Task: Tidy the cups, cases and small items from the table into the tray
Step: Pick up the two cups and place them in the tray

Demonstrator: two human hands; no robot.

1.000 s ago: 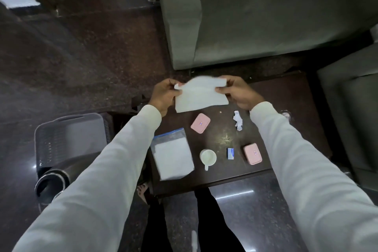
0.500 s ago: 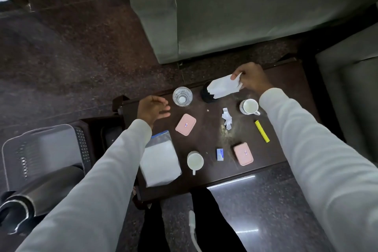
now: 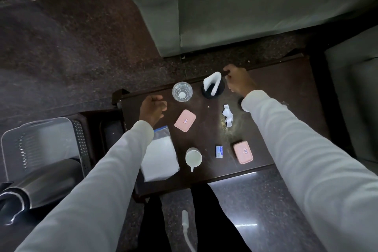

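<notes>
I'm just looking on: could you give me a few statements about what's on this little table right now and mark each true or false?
1. Two pink cases lie on the table. True.
2. The white cup lies tipped on its side. False: it stands upright, handle toward the person.
3. A folded white napkin sits in the black holder. True.
4. The left hand grips the glass. False: it is beside the glass, holding nothing.
5. The small blue box sits between the cup and a pink case. True.
</notes>
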